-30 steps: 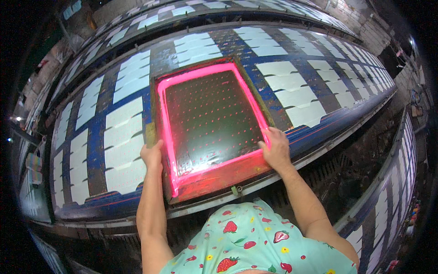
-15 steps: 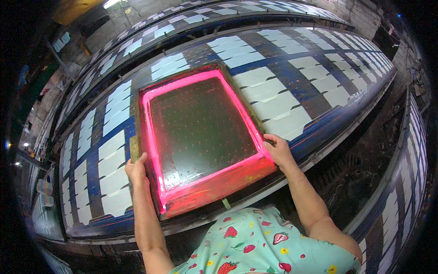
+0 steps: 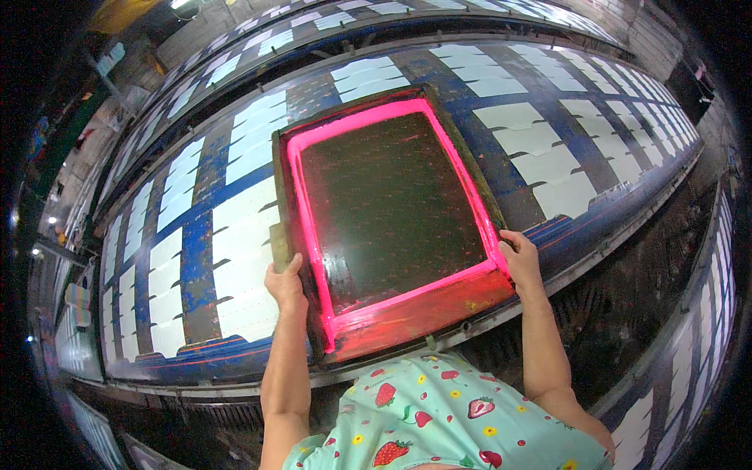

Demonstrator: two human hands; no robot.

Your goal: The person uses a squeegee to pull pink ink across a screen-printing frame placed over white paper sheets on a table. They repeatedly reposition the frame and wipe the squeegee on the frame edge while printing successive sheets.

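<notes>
Screen frame [image 3: 392, 219], the wooden printing frame with the bright pink border and dark mesh, now sits further along the long blue table [image 3: 196, 258] than it did 1 second ago, shifted toward the person's left over a fresh stretch of white cut pieces [image 3: 243, 227]. Both hands grip it: the left hand [image 3: 286, 283] has its fingers curled over the frame's left edge near the lower corner, thumb up against the wood, clamped on it; the right hand [image 3: 518, 257] has fingers wrapped over the right edge, also clamped, just above the red-stained lower bar [image 3: 423, 313]. Between the 2 sets of fingers lies the dark mesh, tilted a little clockwise against the table's run. Beyond the right fingers the white pieces are bare again; beside the left fingers they vanish under the frame. Whether the frame rests flat or hangs just off the table I cannot tell. My read: it is being carried from 1 printing spot to the next, with both grips firm mid-move.
</notes>
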